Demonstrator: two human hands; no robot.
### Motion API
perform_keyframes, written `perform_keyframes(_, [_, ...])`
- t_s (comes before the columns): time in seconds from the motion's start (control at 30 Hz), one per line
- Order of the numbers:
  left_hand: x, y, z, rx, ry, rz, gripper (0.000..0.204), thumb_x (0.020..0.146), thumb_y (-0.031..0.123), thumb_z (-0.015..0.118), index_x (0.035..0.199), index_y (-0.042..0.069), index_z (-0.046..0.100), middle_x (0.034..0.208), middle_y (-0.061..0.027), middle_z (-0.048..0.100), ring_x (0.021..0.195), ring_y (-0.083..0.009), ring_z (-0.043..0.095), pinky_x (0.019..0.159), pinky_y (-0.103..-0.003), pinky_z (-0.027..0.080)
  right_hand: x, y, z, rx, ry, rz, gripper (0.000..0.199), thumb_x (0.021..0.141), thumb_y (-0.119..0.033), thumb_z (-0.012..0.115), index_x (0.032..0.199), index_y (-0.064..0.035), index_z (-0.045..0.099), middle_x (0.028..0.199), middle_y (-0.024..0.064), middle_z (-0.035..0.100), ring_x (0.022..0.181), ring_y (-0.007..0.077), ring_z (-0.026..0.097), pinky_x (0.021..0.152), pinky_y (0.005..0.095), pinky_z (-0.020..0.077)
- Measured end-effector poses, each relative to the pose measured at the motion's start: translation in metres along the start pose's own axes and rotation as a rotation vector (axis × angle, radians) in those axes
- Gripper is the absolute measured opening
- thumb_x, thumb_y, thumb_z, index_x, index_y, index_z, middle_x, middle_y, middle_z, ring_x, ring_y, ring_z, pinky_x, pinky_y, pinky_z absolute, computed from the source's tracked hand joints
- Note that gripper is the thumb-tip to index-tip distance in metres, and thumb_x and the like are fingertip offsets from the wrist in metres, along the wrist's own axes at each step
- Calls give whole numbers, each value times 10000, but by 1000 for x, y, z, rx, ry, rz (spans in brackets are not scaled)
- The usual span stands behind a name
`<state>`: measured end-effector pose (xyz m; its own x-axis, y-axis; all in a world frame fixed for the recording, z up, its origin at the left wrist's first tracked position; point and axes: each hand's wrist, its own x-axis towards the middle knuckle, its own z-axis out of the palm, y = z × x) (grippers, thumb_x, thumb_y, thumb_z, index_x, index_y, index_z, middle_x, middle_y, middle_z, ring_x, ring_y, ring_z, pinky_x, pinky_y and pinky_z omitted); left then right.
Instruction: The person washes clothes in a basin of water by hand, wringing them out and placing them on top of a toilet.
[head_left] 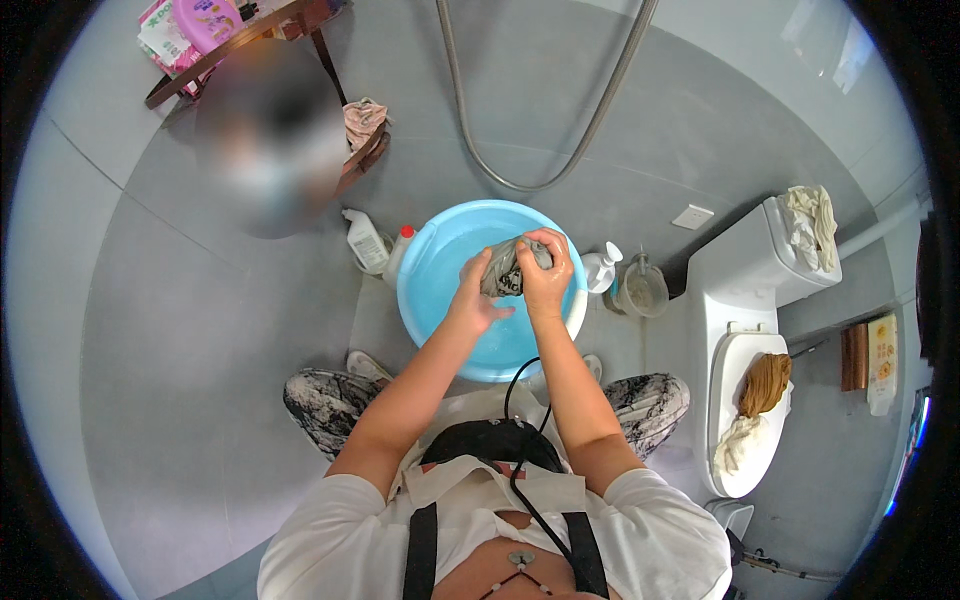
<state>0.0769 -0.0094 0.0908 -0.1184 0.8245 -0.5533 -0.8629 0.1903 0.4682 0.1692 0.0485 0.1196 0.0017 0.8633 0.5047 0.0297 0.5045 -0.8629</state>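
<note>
A bunched grey cloth (503,268) with a dark pattern on its lower part is held over a light blue basin (418,262). My right hand (546,274) closes over its right end, fingers curled on top. On its left side, my left hand (474,296) grips the same cloth, with one digit sticking out toward the basin's middle. The fingers behind the cloth are partly hidden. Water (500,350) appears to lie in the basin below both hands.
White bottles (367,240) stand left of the basin, one with a red cap (407,231). A pump bottle (600,268) and a toilet brush holder (642,290) stand right. Cloths (765,384) lie on the toilet lid (735,360). A shower hose (530,187) hangs beyond. A black cable (512,400) dangles near my right forearm.
</note>
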Motion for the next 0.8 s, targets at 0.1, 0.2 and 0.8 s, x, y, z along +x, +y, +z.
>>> perform_keyframes(0.1, [-14, 3, 10, -9, 66, 287, 557, 734, 289, 665, 1181, 112, 385, 1136, -87, 449, 1031, -220, 457, 852, -393, 404, 3, -9, 3, 54, -9, 25, 122, 684, -49, 634, 792, -13, 591, 906, 112, 593, 863, 226, 561, 773, 318, 437])
perform_keyframes(0.2, [-21, 12, 20, 25, 40, 528, 399, 754, 202, 637, 1094, 93, 459, 1065, -76, 491, 951, -193, 498, 813, -330, 418, 13, -26, 6, 77, -54, -28, 123, 728, -69, 618, 826, -8, 574, 972, 133, 605, 927, 229, 562, 825, 317, 418])
perform_keyframes(0.8, [-4, 18, 35, 738, 205, 1135, 206, 626, 107, 663, 789, 55, 548, 895, -82, 506, 852, -234, 508, 755, -331, 416, 33, 31, 0, 621, -128, 932, 185, 752, -200, 586, 816, -29, 563, 755, 50, 538, 694, 177, 523, 642, 314, 434])
